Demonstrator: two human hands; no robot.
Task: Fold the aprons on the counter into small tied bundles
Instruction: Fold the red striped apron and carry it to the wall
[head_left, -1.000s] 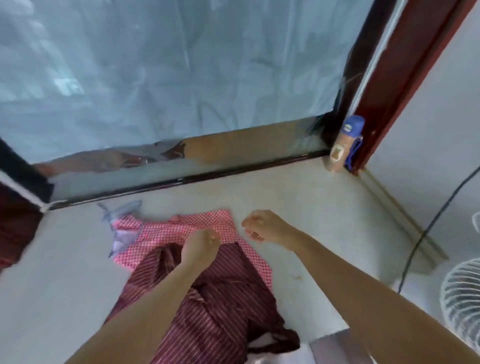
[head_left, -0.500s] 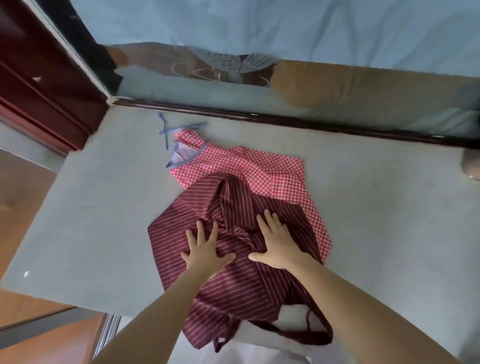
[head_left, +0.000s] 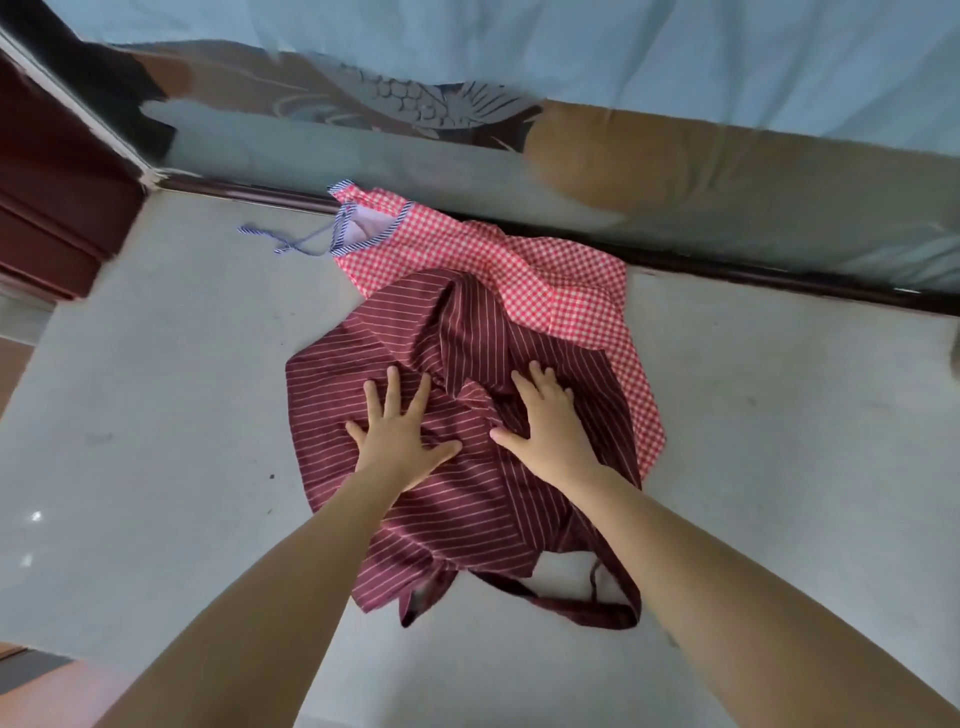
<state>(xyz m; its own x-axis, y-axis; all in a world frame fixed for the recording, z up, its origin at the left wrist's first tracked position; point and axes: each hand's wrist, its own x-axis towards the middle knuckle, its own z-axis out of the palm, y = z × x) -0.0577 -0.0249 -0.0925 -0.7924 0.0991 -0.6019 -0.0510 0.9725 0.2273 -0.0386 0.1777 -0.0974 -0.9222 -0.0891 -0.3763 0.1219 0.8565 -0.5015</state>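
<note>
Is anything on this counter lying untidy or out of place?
The striped apron lies bunched and overlapping the checked apron, whose blue string trails loose to the left. The left hand and right hand rest flat on the striped one.

the maroon white-striped cloth apron (head_left: 467, 499) lies mid-way across the pale grey stone tabletop (head_left: 182, 415). its far part overlaps the red-and-white checked cloth apron (head_left: 545, 275), which lies behind it against the tabletop's far edge and sticks out on the right. the blue-striped tie cord (head_left: 291, 241) trails toward the far left corner. the left hand (head_left: 397, 441) and right hand (head_left: 550, 436) rest flat, side by side, on the striped apron, whose dark strap loop (head_left: 597, 613) lies toward the near edge.
</note>
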